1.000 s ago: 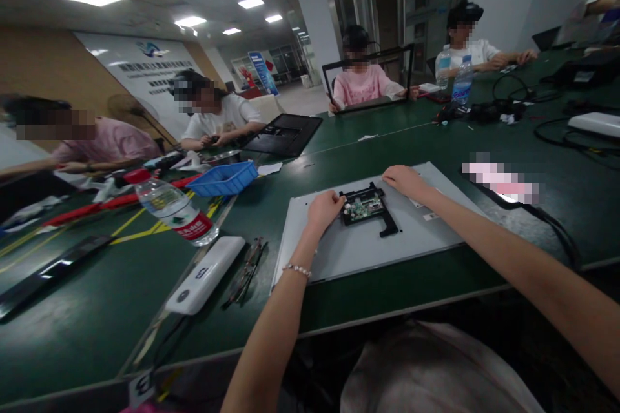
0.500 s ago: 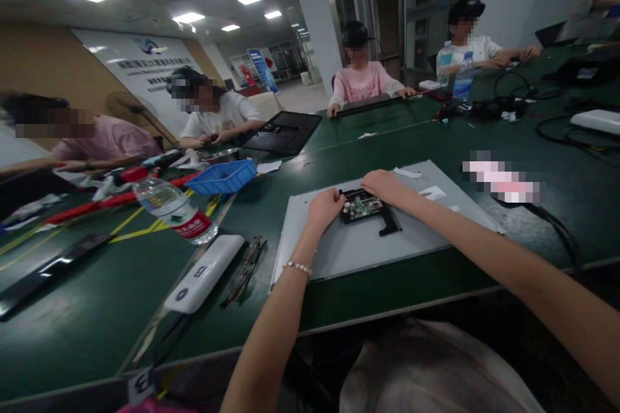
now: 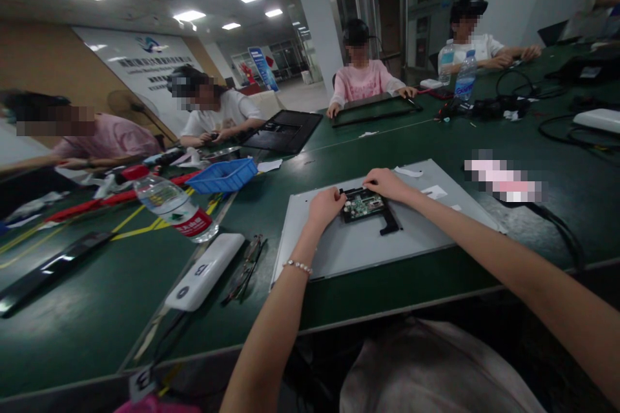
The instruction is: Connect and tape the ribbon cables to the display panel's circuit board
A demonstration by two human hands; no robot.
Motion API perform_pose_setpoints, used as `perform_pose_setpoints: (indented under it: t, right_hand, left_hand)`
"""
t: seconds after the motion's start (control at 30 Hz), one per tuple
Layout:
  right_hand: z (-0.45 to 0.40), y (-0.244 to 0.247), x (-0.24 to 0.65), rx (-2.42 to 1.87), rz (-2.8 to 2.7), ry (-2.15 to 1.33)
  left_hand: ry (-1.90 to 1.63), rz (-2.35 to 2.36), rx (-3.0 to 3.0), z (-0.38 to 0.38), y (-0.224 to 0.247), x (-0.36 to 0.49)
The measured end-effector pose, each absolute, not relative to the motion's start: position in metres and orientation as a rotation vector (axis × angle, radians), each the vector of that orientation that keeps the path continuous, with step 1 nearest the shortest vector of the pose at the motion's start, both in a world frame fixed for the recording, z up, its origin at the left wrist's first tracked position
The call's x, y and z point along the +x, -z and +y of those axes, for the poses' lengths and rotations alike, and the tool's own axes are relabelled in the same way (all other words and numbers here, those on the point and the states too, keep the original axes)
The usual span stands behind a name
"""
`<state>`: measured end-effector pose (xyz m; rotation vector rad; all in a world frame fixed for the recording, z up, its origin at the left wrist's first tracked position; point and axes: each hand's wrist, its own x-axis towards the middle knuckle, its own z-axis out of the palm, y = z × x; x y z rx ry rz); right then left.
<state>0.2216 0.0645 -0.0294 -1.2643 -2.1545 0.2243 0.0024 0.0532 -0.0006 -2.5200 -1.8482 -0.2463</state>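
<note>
A bracelet of pale and darker beads circles the left wrist, and creased greyish-pink cloth shows below the tabletop's near edge.

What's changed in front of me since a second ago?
The right hand moved left, from beside the black bracket to its far edge; whether it grips is unclear. A co-worker's upright black frame was tipped down toward the table. The left hand stayed at the bracket's left edge; the gray panel, water bottle and white device stayed put.

Left hand hides corner of board frame; right hand's grip unclear; black bar cut off left; sign text unreadable
</note>
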Motion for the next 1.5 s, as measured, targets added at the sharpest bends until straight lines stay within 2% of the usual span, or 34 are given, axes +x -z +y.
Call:
perform_pose_setpoints:
  t: [0.2, 0.53, 1.1, 1.23, 1.33, 1.5]
  right_hand:
    - [0.067, 0.035, 0.223, -1.305, -2.040, -0.340]
    - [0.066, 0.040, 0.221, -1.342, -1.990, -0.327]
    - [0.059, 0.041, 0.232, -1.280, -1.834, -0.396]
    - [0.061, 0.044, 0.238, -1.310, -1.878, -0.335]
    - [0.060, 0.043, 0.239, -1.347, -1.902, -0.286]
    - [0.059, 0.041, 0.239, -1.360, -1.922, -0.211]
  left_hand:
    - [0.240, -1.860, -2.516, 0.055, 0.002, 0.002]
    - [0.290, -1.899, -2.562, 0.056, 0.000, 0.000]
    - [0.740, -1.881, -2.577, 0.061, -0.004, -0.006]
    - [0.819, -1.749, -2.692, 0.062, -0.005, -0.010]
    - [0.732, -1.544, -2.940, 0.060, -0.007, -0.015]
    - [0.309, -1.504, -3.242, 0.055, -0.013, -0.024]
